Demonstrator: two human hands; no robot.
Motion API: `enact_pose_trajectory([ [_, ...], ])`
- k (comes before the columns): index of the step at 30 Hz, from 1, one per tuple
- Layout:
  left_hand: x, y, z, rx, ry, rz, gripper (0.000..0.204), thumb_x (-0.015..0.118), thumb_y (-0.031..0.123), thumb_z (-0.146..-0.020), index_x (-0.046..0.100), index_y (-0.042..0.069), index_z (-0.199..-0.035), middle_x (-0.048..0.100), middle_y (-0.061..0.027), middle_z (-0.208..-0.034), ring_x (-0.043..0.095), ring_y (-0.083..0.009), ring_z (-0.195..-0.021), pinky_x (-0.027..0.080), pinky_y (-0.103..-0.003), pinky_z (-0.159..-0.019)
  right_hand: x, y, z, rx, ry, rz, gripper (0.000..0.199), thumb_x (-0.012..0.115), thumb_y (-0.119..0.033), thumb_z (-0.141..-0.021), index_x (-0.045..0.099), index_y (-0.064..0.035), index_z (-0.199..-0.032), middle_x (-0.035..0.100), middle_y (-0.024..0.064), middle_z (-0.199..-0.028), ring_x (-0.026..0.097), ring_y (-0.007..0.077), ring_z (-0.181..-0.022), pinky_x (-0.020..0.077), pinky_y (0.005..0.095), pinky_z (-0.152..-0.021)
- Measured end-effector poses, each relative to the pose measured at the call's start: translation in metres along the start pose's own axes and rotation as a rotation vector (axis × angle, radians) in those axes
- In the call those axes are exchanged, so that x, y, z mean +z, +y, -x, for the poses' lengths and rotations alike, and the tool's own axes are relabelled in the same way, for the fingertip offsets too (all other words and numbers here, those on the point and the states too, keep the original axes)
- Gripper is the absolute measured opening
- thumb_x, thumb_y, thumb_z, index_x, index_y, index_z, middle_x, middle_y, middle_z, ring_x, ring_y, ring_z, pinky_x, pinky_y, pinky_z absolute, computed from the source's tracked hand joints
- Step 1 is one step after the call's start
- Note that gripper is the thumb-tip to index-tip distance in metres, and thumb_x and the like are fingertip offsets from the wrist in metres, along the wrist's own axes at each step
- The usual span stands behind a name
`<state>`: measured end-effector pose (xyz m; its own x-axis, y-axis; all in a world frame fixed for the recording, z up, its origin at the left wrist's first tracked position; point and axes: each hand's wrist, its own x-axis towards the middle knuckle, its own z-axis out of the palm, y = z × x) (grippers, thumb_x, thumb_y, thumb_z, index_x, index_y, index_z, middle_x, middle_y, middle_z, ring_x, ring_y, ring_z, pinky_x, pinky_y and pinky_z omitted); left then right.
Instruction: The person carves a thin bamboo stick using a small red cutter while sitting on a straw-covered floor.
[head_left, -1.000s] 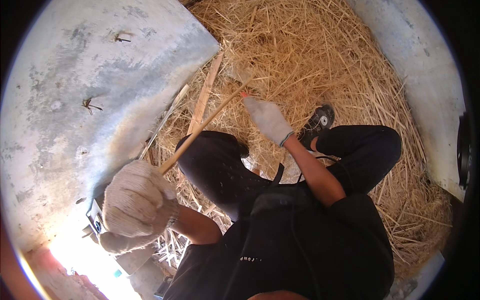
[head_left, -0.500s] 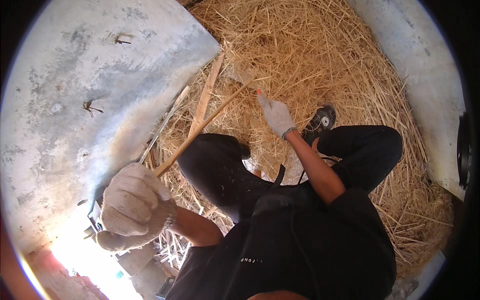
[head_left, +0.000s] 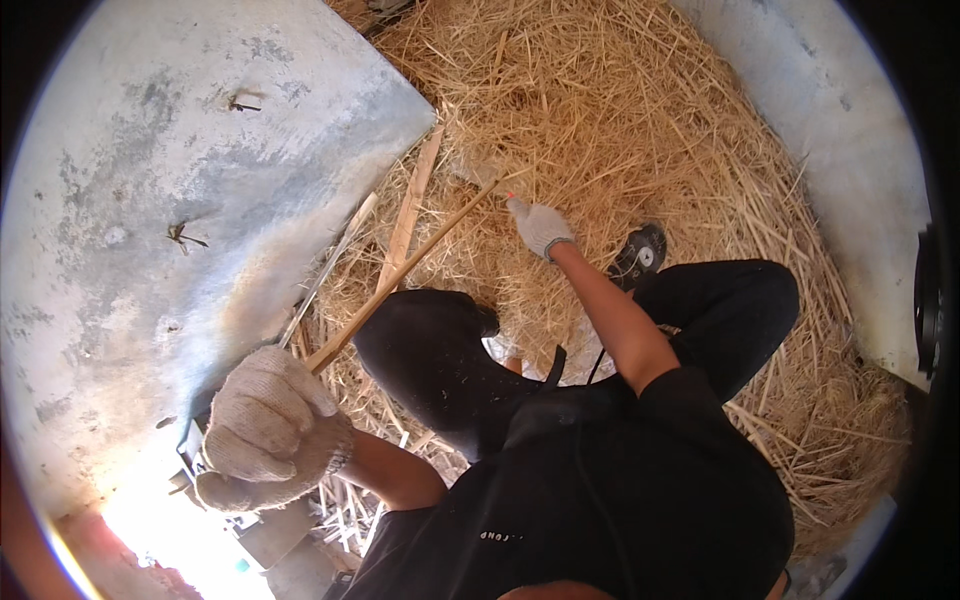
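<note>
My left hand, in a thick off-white knitted glove, is closed around the near end of a long, thin bamboo strip. The strip slants away up to the right, over the edge of my left knee. Close to its far end is my right hand, also gloved, with its fingers closed. A small orange-red tip shows at that hand's front, beside the strip; the rest of whatever it belongs to is hidden. Whether the right hand touches the strip, I cannot tell.
Shavings lie thick over the floor like straw. A flat wooden slat rests beside a whitewashed wall on the left. Another pale wall curves along the right. My dark shoe stands among the shavings.
The view has shifted slightly. My right hand has moved a little left and forward, with its arm straighter. The left hand keeps its hold on the bamboo strip.
</note>
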<state>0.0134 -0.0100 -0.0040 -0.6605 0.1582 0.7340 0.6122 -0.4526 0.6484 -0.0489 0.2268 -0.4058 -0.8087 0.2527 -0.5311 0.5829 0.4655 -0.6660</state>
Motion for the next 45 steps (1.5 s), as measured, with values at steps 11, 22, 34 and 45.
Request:
enact_pose_trajectory([
  [11,0.006,-0.004,-0.007,0.014,0.05,0.049,0.059,0.029,0.048,-0.108,0.044,0.018,-0.06,0.037,0.003,-0.05,0.032,-0.0134,-0.044,0.036,-0.029,-0.044,0.025,-0.002,-0.021,0.021,-0.064,-0.308,0.076,0.037,-0.071,-0.1,0.062,-0.0022,-0.081,0.052,0.0088,-0.058,0.049,0.03,-0.048,0.0417,0.0439,-0.048],
  [22,0.004,0.013,0.003,-0.083,0.152,-0.009,0.059,0.035,0.046,-0.106,0.055,0.011,-0.063,0.045,-0.0023,-0.053,0.042,-0.0184,-0.047,0.046,-0.038,-0.05,-0.106,-0.166,0.229,-0.655,-0.279,-0.316,0.047,0.048,-0.048,-0.104,0.063,-0.003,-0.099,0.059,0.023,-0.072,0.066,0.0341,-0.076,0.0494,0.0473,-0.06],
  [34,0.007,0.005,0.009,0.008,0.092,0.055,0.057,0.036,0.044,-0.106,0.052,0.011,-0.063,0.047,-0.0014,-0.054,0.044,-0.0151,-0.045,0.044,-0.032,-0.041,-0.091,-0.14,0.228,-0.452,-0.215,-0.212,0.047,0.041,-0.04,-0.109,0.062,-0.001,-0.094,0.06,0.0262,-0.073,0.066,0.0427,-0.073,0.0476,0.047,-0.059],
  [45,0.026,0.002,0.008,0.017,0.184,0.006,0.047,0.042,0.038,-0.106,0.048,0.016,-0.064,0.043,-0.0006,-0.056,0.04,-0.0153,-0.045,0.037,-0.031,-0.042,-0.066,-0.125,0.22,-0.53,-0.121,-0.131,0.046,0.041,-0.042,-0.108,0.063,-0.0027,-0.099,0.063,0.0266,-0.078,0.066,0.0441,-0.08,0.049,0.0505,-0.063],
])
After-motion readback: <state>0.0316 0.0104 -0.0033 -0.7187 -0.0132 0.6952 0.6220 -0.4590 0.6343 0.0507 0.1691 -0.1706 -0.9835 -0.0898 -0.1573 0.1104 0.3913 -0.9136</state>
